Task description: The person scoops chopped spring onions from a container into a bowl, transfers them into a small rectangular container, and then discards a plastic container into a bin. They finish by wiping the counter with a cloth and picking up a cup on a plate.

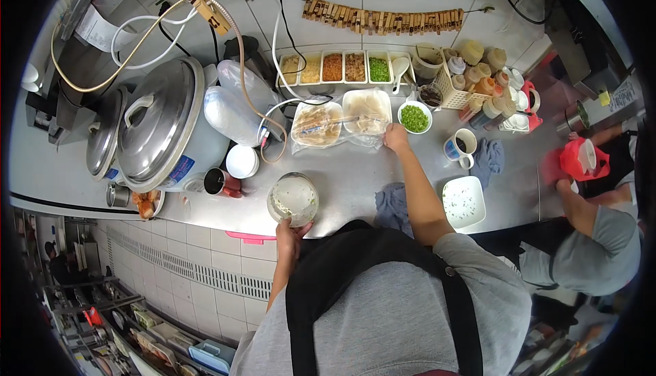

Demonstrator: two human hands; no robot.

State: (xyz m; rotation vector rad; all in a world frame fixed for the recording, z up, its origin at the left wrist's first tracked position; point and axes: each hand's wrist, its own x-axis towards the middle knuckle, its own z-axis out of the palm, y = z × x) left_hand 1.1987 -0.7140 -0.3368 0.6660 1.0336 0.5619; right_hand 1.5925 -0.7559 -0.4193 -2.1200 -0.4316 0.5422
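My left hand [292, 231] is closed on the near rim of a round bowl [292, 200] that has bits of green and pale residue inside. Farther forward, my right hand [395, 136] has its fingers pressed together at the right edge of a clear plastic cover [369, 141]. This plastic lies over two white trays of pale food, a left one [317, 123] and a right one [366, 112]. Just right of my right hand stands a small white bowl of chopped greens [414, 117].
Behind the trays is a row of topping containers [333, 67]. Large lidded pots [160, 120] stand left, near a red cup [223, 183]. Rightward are a mug [460, 148], a cloth [393, 205], a square dish [463, 202], a bottle basket [456, 89] and a co-worker [588, 239].
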